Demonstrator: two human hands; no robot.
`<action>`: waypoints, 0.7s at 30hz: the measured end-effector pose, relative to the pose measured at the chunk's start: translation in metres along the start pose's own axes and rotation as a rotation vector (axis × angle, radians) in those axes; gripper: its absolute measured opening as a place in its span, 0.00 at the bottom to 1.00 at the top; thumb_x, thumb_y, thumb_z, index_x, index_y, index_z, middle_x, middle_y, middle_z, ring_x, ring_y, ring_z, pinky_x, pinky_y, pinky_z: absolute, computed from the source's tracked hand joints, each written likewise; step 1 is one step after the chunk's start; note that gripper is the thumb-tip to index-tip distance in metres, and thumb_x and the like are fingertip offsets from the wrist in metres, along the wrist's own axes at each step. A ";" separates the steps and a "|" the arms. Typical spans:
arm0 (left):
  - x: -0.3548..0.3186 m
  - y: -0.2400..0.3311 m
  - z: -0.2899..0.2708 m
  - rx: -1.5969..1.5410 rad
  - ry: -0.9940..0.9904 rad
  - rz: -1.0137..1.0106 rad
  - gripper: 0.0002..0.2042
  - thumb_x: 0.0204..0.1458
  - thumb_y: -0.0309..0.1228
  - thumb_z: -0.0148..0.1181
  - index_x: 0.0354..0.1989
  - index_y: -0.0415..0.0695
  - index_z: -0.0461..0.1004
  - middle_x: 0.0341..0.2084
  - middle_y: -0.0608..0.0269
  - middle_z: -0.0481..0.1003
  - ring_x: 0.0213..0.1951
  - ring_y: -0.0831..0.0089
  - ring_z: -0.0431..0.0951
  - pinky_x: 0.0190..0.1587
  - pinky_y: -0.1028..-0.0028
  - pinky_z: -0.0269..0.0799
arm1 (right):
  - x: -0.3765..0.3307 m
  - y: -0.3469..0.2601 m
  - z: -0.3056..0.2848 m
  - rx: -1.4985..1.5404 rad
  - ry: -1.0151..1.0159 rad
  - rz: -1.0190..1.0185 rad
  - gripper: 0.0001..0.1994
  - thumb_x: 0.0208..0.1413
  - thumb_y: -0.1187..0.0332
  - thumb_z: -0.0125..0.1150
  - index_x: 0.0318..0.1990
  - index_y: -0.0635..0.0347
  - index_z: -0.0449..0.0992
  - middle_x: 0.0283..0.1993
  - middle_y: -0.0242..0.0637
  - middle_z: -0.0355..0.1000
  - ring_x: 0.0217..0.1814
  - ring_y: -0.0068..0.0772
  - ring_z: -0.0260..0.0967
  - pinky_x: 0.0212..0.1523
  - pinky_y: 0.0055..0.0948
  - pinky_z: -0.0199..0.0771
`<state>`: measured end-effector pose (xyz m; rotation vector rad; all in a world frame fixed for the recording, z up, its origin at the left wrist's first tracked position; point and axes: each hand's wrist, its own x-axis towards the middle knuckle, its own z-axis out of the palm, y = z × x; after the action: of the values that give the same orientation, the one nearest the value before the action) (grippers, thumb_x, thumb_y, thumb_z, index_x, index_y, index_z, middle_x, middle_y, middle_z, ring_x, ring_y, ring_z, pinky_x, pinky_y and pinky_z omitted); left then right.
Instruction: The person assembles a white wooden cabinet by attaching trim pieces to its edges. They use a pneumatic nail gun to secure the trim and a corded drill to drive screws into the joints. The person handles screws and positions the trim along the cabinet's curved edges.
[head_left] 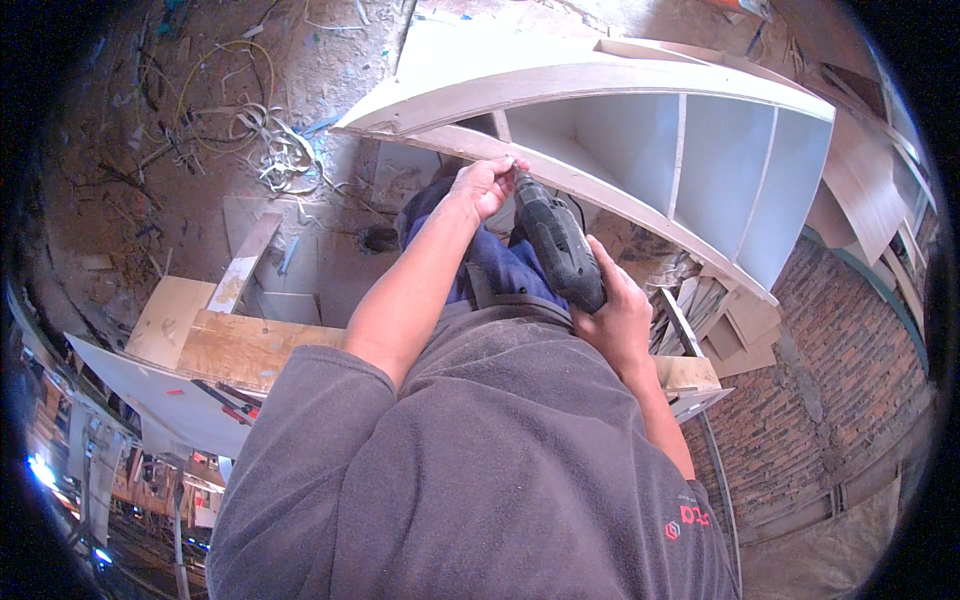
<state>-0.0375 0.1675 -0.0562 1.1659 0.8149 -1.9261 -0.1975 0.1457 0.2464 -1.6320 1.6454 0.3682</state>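
Observation:
A black and grey power drill (556, 240) lies across the middle of the view, its nose pointing away from me and a little left. My right hand (618, 312) is wrapped round its rear end. At its front tip, the fingers of my left hand (484, 188) are pinched together. Whatever sits between those fingertips is too small to make out. Just beyond both hands stands a white cabinet (600, 172) with a curved top edge and upright dividers. Its near edge strip runs close past the drill's tip and my left fingertips.
A wooden bench (262, 345) with a red-handled tool (240, 412) beside it stands at left. Tangled white strips (290, 155) and a yellow cable (228, 45) litter the floor. Offcuts (735, 325) are piled at right by a brick wall (850, 350); panels (865, 185) lean at far right.

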 end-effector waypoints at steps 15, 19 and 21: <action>-0.039 0.006 0.023 0.036 -0.184 -0.177 0.14 0.62 0.31 0.58 0.48 0.30 0.75 0.41 0.46 0.81 0.42 0.57 0.84 0.50 0.58 0.82 | 0.004 -0.002 0.011 -0.201 -0.082 0.086 0.51 0.36 0.65 0.76 0.74 0.30 0.59 0.49 0.39 0.77 0.46 0.55 0.81 0.43 0.52 0.83; -0.070 -0.005 0.054 -0.006 -0.191 -0.116 0.11 0.56 0.27 0.65 0.42 0.34 0.73 0.34 0.48 0.80 0.35 0.59 0.84 0.43 0.58 0.85 | 0.004 -0.003 0.013 -0.188 -0.057 0.075 0.51 0.36 0.65 0.77 0.74 0.30 0.60 0.48 0.39 0.77 0.46 0.55 0.81 0.43 0.51 0.83; -0.075 -0.003 0.060 0.010 -0.186 -0.060 0.10 0.53 0.23 0.66 0.40 0.35 0.72 0.33 0.49 0.79 0.33 0.62 0.84 0.40 0.59 0.86 | 0.004 -0.003 0.013 -0.193 -0.059 0.077 0.51 0.37 0.65 0.77 0.74 0.30 0.60 0.48 0.39 0.77 0.46 0.55 0.81 0.43 0.51 0.82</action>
<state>-0.0433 0.1402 0.0358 0.9602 0.7486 -2.0543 -0.1896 0.1512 0.2357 -1.6831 1.6740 0.6257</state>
